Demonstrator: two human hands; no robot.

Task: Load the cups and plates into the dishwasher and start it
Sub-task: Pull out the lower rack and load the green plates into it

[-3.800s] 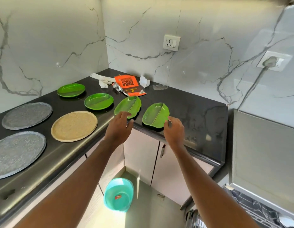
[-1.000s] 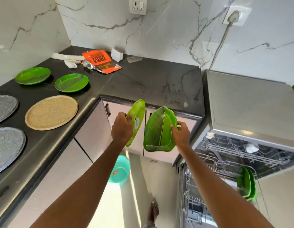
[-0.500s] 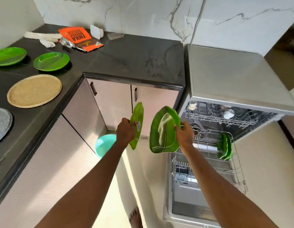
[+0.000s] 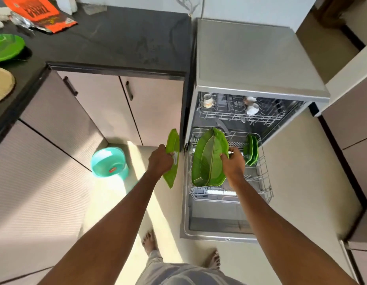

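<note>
Now, head view: tilted down onto an open dishwasher (image 4: 256,58) in the right half of the frame, with the door (image 4: 219,223) dropped toward the lower edge.
Left hand (image 4: 160,161): curled round the near edge of a leaf-shaped green plate (image 4: 172,145), held on edge at centre frame, just left of the dishwasher's side and over the floor.
Right hand (image 4: 233,163): gripping the right rim of a second leaf plate (image 4: 209,159), held upright over the left part of the lower rack (image 4: 264,182); apparently not yet seated between the tines.
Already loaded: two green plates (image 4: 251,150) standing on edge at the right of the lower rack; white cups (image 4: 208,100) in the upper rack (image 4: 240,117) above.
Left on the counter (image 4: 116,42): a round green plate (image 4: 5,47) at the left edge, a tan round plate (image 4: 0,84) below it, partly cut off; an orange packet (image 4: 39,12) at upper left.
On the floor: a teal bucket (image 4: 108,162), left of centre.
Just changed: both leaf plates lifted off the counter seconds ago and carried right and down; half a second back, short of the rack; now the right-hand one directly over it.
Meaning for the task: loading about midway; likely next, slotting the right-hand plate beside the racked pair, then the left-hand one; more plates to fetch before closing and starting.
</note>
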